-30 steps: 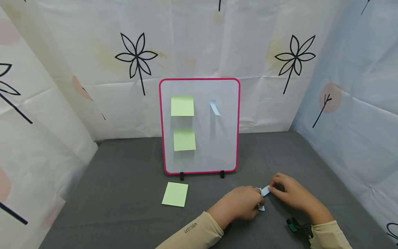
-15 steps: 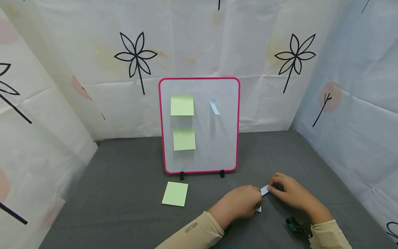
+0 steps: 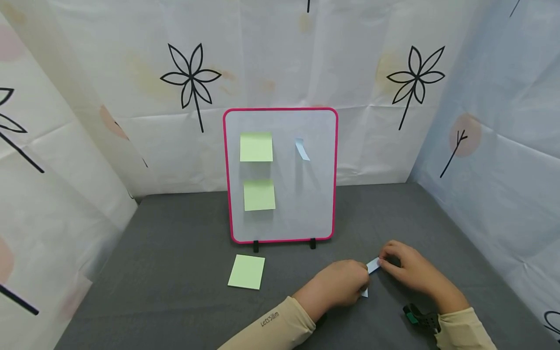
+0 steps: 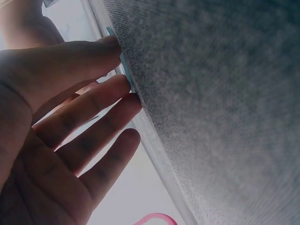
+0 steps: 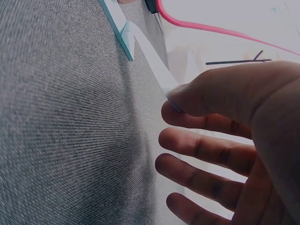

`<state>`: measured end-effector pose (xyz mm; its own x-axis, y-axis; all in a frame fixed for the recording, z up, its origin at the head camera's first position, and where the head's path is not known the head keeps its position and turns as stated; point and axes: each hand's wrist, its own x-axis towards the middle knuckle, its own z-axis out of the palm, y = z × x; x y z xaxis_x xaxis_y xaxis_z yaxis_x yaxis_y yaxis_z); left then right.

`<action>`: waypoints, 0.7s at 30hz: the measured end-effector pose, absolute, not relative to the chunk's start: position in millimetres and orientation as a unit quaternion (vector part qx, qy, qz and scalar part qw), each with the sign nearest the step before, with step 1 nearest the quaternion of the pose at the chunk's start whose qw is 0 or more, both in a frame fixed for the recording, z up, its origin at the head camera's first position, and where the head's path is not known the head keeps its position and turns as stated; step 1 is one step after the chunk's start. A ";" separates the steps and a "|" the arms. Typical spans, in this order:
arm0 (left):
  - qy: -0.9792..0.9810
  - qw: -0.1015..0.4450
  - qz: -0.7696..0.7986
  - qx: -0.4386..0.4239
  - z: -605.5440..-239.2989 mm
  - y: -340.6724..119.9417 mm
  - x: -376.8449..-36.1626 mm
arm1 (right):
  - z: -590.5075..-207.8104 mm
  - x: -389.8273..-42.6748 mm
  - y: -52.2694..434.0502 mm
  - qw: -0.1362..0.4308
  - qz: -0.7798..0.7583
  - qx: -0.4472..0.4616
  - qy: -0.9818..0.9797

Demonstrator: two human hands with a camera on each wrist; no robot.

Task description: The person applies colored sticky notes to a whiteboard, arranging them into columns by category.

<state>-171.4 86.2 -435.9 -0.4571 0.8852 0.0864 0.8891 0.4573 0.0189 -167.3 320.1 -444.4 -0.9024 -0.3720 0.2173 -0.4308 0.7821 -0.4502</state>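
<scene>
Pressed against the grey tabletop is a pale blue sticky note pad, mostly hidden under my left hand in the head view. Thumb and fingertips of that hand hold the pad's edge in the left wrist view. My right hand pinches the free end of a narrow pale blue sticky note between thumb and index finger. Its other fingers stay apart, holding nothing. The right wrist view shows this sticky note lifted and curving, its far end still joined to the pad.
A pink-framed whiteboard stands behind the hands on black feet. Two green sticky notes and a blue strip are stuck on it. A green sticky note pad lies on the grey cloth at left.
The left hand has shifted slightly and now covers more of the blue pad. The right hand keeps its pinch on the sticky note, almost still.
</scene>
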 end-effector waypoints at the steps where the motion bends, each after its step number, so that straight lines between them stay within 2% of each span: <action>1: -0.853 0.033 -0.030 -0.520 -436.1 86.3 -171.4 | -444.4 -167.4 320.5 0.061 0.252 0.215 -0.942; 21: -0.860 0.076 0.015 -0.505 -433.9 87.2 -163.1 | -440.0 -167.1 321.5 0.103 0.249 0.196 -0.943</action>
<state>-163.1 87.2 -433.9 -0.4789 0.8703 0.1151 0.8657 0.4900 -0.1021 -167.1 321.5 -440.0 -0.9021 -0.3183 0.2913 -0.4205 0.7998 -0.4284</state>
